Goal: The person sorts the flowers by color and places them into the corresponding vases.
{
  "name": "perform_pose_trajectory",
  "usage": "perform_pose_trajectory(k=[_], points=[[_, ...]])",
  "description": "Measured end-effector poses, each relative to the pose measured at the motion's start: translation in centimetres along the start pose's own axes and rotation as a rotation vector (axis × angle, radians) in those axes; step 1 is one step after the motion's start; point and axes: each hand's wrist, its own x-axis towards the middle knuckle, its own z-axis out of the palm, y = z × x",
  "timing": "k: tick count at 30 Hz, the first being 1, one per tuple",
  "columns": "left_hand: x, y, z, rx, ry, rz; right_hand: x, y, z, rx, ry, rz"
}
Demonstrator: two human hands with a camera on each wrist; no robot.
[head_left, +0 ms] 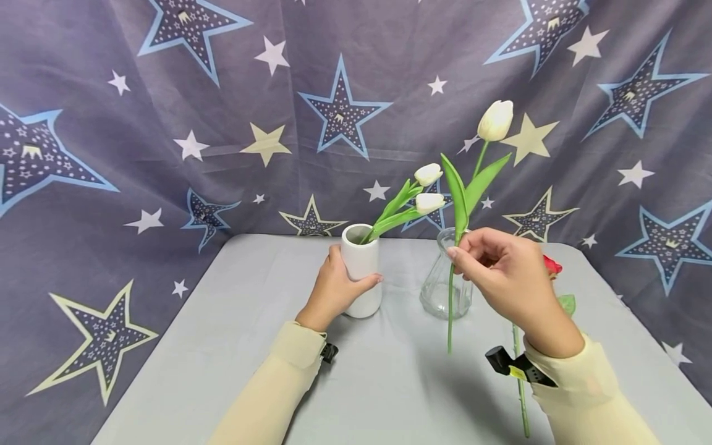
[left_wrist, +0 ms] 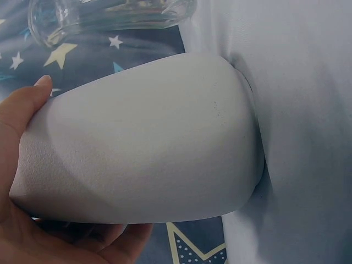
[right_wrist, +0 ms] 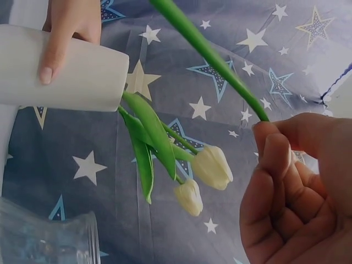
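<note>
A white vase stands upright on the table, and two white tulips lean out of its mouth to the right. My left hand grips the vase around its side, the thumb across its front. In the left wrist view the vase fills the middle. My right hand pinches the stem of another white tulip between thumb and fingers, bloom up and stem end hanging over the table. The right wrist view shows the green stem meeting the fingertips of the right hand.
A clear glass vase stands behind the held stem, right of the white vase. A red rose lies at the right, its stem partly hidden by my right wrist. Behind the grey table hangs a star-patterned curtain.
</note>
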Motion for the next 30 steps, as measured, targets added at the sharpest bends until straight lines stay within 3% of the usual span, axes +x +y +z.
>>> perform_pose_trajectory(k=[9, 25, 30], points=[[0.0, -0.1, 0.0, 0.003, 0.006, 0.004, 0.9, -0.3, 0.9, 0.017, 0.011, -0.033], [0.1, -0.2, 0.1, -0.006, -0.011, -0.003, 1.8, -0.1, 2.1, 0.072, 0.046, 0.026], [0.1, -0.2, 0.1, -0.012, -0.009, 0.001, 1.9, -2.3, 2.4, 0.088, 0.081, 0.016]])
